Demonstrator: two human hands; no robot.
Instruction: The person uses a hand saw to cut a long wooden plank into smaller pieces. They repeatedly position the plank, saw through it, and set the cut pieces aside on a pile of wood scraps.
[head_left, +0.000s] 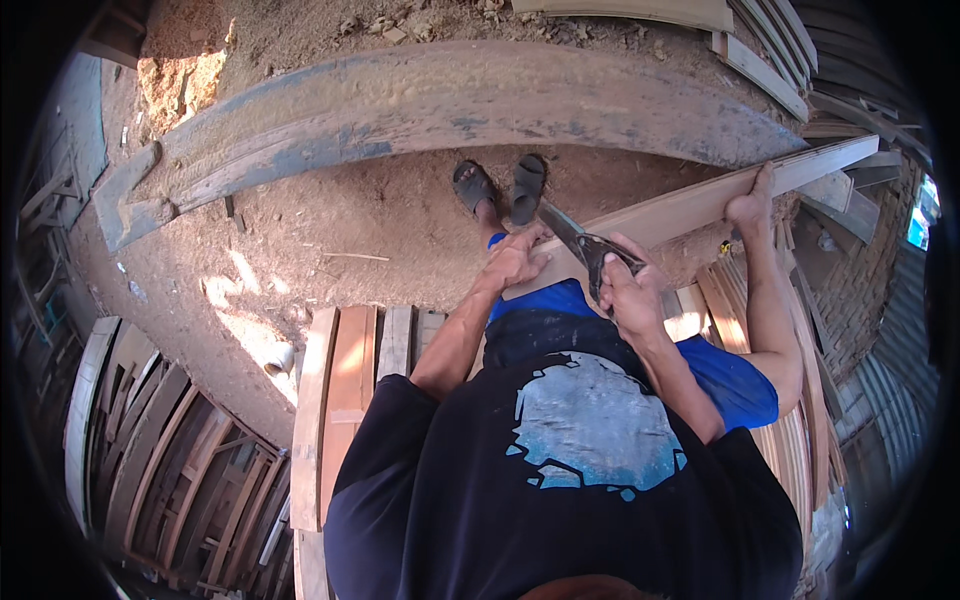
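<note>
Head view showed the right hand (632,292) gripping a saw (582,242), left hand (513,262), grip unclear, on a plank (680,214) seemingly not cut through.

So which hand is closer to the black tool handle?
Right. The right hand is wrapped around the black handle; the left hand is apart from it, off to its left, on the board.
</note>
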